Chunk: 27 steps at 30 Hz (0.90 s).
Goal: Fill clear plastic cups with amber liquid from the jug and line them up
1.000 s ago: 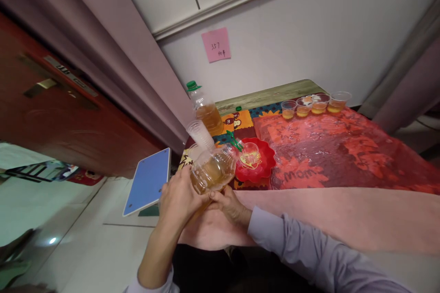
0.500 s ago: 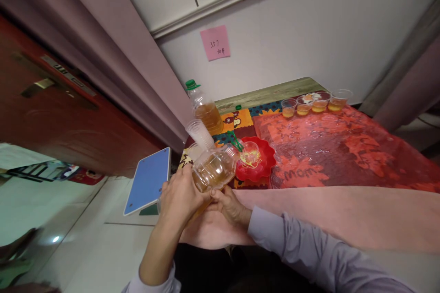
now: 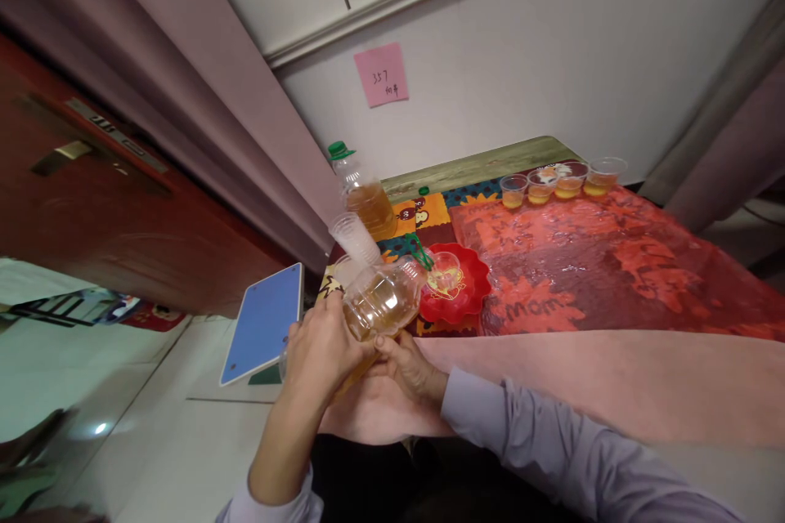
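Mauve curtain folds [image 3: 257, 90] hang beside a red-brown door [image 3: 79, 204] at the left of the frame, and a pink note [image 3: 381, 75] sticks to the wall at upper centre. Just below the middle, I see both hands clamped on a tilted bottle [image 3: 383, 301] of amber drink: the left hand [image 3: 322, 347] around its body, the right hand [image 3: 410, 366] at its lower right side. Its neck leans toward a single cup [image 3: 446, 270] on a scalloped red plate [image 3: 475, 294]. Behind it stand a cup stack [image 3: 354, 239] and a green-capped bottle [image 3: 371, 206]; four part-filled cups [image 3: 570, 189] line up at right.
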Each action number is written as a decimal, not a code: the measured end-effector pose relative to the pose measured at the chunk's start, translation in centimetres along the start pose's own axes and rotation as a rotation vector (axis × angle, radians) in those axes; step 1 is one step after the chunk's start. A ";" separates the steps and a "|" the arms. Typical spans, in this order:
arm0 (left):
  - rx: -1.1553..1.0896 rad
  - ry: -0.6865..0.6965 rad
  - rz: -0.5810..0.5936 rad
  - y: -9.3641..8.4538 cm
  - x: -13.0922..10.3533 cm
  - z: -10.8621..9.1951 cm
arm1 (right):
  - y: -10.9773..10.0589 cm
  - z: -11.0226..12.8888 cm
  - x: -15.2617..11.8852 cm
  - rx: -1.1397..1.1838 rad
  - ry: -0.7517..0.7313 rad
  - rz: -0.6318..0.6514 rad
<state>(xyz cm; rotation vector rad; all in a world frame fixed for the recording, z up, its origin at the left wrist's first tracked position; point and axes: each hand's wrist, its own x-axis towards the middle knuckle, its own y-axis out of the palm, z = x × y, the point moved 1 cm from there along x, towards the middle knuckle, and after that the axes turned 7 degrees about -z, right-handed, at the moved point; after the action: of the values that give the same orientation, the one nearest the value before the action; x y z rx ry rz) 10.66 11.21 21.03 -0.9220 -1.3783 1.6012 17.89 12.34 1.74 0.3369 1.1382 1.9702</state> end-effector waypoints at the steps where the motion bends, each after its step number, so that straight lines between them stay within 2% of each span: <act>1: 0.007 0.001 0.000 0.0 0.0 0.0 | 0.0 0.0 0.0 -0.002 0.002 -0.002; 17: 0.031 0.017 -0.016 -0.4 0.1 -0.5 | 0.5 0.7 -0.3 0.005 -0.016 0.022; 27: 0.055 0.002 0.015 -0.6 0.2 -0.7 | 0.5 0.6 -0.2 0.022 -0.021 0.011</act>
<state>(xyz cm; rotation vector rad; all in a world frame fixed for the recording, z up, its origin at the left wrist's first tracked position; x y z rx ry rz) 11.29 11.70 21.51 -0.9030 -1.3221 1.6403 18.09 12.43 2.56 0.3753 1.1482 1.9605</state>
